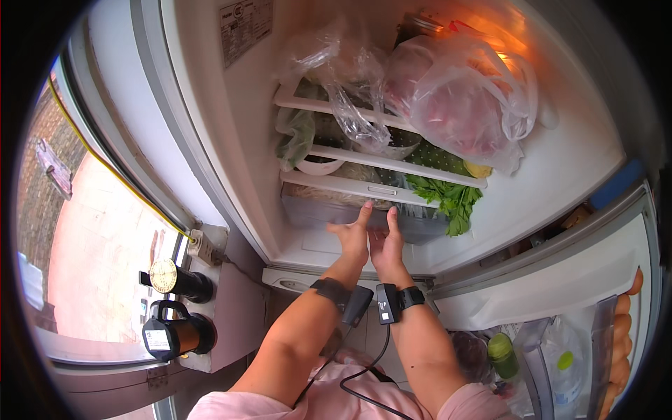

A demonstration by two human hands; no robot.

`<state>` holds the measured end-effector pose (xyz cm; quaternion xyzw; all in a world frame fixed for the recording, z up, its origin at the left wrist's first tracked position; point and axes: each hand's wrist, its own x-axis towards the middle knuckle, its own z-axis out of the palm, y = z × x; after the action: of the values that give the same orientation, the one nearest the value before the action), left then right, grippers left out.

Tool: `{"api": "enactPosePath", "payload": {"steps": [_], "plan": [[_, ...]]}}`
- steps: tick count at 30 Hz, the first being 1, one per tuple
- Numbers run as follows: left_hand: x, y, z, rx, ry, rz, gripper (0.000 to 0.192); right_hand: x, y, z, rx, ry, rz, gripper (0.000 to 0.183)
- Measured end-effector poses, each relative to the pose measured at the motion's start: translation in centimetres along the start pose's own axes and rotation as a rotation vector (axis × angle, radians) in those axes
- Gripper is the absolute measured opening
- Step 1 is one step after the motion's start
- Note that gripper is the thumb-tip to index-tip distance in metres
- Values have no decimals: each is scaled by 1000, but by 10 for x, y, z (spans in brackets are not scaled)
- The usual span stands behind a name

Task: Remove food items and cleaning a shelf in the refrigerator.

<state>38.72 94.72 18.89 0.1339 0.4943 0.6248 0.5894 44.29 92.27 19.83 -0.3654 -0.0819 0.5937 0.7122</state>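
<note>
Both hands reach into an open refrigerator, close together. My left hand (pixel 352 236) has its fingers apart at the front of the clear bottom drawer (pixel 325 212) and holds nothing. Beside it on the right, my right hand (pixel 387 241) is also unclosed, its thumb up and some fingers hidden. Above them runs the white front bar of a shelf (pixel 362 190). Green leafy vegetables (pixel 455 207) hang over the drawer's right end. A white bowl (pixel 319 167) and a green plastic bag (pixel 295 139) lie behind the bars. A tied plastic bag with pinkish contents (pixel 451 105) rests on top at right.
The open door (pixel 541 283) at lower right carries eggs (pixel 621 336), a clear plastic bottle (pixel 566 367) and a green-lidded container (pixel 502 354). On a ledge at left stand two dark flasks (pixel 191 336) near a power socket (pixel 202 247). Cables hang from both wrist devices.
</note>
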Motion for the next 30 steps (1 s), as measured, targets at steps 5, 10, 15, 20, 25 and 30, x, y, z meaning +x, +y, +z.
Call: {"api": "enactPosePath", "payload": {"steps": [5, 10, 15, 20, 25, 30], "plan": [[-28, 2, -19, -58, -92, -142, 109, -21, -2, -18, -27, 59, 11, 36], [-64, -10, -48, -17, -61, -197, 101, -59, -5, -48, -5, 12, 68, 30], [-104, -4, -54, -22, -23, -273, 99, -89, -11, -64, -74, 57, 141, 22], [-127, 5, -76, 4, -64, -305, 99, -121, -19, -75, -1, -4, 263, 52], [-133, 7, -82, 47, -99, -353, 89, -133, -53, -75, -375, 25, 471, 33], [-128, 15, -97, 28, -168, -362, 98, -132, -112, -45, -965, -384, 596, 31]]}}
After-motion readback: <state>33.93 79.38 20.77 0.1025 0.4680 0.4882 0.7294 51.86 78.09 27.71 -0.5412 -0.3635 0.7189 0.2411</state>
